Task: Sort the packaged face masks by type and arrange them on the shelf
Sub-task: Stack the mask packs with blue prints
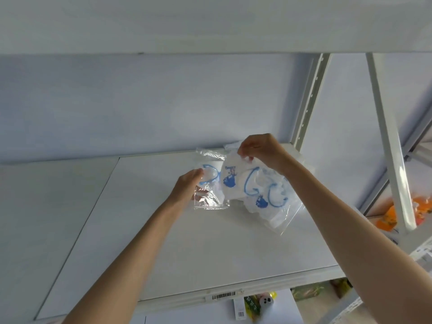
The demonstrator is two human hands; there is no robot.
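Several white face masks with blue ear loops and blue prints, each in a clear plastic bag, lie bunched at the back right of the white shelf board (163, 242). My left hand (187, 187) holds the left edge of the leftmost mask packet (211, 183), fingers curled under the clear film. My right hand (259, 149) pinches the top edge of a second mask packet (236, 178) and lifts it partly upright. More bagged masks (268, 202) lie flat to the right, beneath my right forearm.
A white upper shelf (210, 24) hangs low overhead. Perforated white uprights (308, 99) and a slanted brace (392, 146) stand at the right. Orange packets (388, 218) sit on the neighbouring rack. Green and yellow goods (257, 302) show on the shelf below.
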